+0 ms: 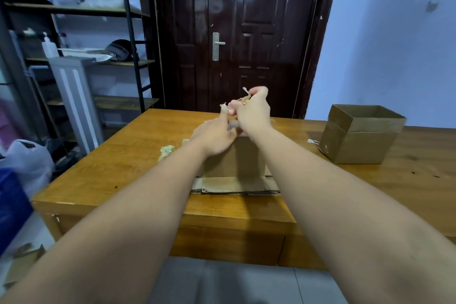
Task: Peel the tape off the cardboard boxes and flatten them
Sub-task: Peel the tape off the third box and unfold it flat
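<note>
A cardboard box (pixel 234 158) stands on the wooden table (pixel 118 170), its lower flaps spread flat toward me. Both my hands are raised above its far top edge. My right hand (pixel 251 111) pinches a crumpled strip of peeled tape (pixel 245 96) whose end sticks up past the fingers. My left hand (pixel 214 137) is just below and to the left, fingertips pinching the other end of the same tape (pixel 224 107). A second open cardboard box (pixel 357 138) sits at the right of the table. The first box's top is hidden behind my hands.
A balled wad of tape (pixel 166 152) lies on the table left of the box. A dark door (pixel 234 32) stands behind the table. Metal shelving (pixel 81 32) and a white plastic bag (pixel 27 163) are at the left. Cardboard scraps (pixel 22 261) lie on the floor.
</note>
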`<act>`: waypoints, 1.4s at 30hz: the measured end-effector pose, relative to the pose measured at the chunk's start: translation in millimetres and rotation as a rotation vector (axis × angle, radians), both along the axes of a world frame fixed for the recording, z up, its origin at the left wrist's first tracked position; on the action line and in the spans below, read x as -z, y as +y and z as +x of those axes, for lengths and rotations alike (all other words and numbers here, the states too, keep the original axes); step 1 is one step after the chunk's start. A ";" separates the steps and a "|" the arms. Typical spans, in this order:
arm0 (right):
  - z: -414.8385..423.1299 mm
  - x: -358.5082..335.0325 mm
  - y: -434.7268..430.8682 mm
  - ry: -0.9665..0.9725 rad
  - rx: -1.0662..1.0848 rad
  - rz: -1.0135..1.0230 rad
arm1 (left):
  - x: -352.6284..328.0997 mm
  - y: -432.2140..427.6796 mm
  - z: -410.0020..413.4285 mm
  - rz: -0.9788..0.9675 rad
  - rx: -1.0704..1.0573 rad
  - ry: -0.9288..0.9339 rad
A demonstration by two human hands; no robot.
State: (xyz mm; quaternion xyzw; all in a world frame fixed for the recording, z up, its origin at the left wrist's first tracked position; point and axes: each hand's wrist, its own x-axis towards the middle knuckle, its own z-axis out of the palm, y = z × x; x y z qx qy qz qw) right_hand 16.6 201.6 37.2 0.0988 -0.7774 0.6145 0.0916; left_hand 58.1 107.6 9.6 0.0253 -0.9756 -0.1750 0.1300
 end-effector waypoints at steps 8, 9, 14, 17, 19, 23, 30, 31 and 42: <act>-6.0 13.7 -2.5 0.065 -0.088 0.241 | 4.4 2.1 -10.1 0.114 -0.067 0.040; -4.1 10.9 -1.9 0.034 -0.117 0.224 | 2.8 1.4 -11.5 0.180 -0.072 0.044; -7.6 11.7 3.9 -0.023 -0.211 0.023 | 2.2 9.8 -6.9 0.173 -0.140 0.135; -12.0 15.4 7.1 -0.049 -0.234 -0.017 | 6.7 10.2 -6.4 0.222 -0.173 0.222; -12.4 16.4 7.6 -0.026 -0.250 -0.014 | 8.7 7.6 -10.9 0.364 -0.187 0.260; -11.4 18.0 2.4 0.056 -0.220 0.071 | 5.8 7.9 -12.3 0.624 -0.221 0.336; 0.7 22.1 -12.1 0.153 -0.146 0.467 | 2.2 -4.8 -8.1 1.121 -0.109 0.385; 3.5 22.8 -11.0 0.170 -0.157 0.506 | 2.8 -8.3 -4.8 1.166 -0.115 0.410; 5.3 28.9 -16.2 0.278 -0.218 1.063 | 32.1 -63.6 2.3 0.808 -0.284 0.201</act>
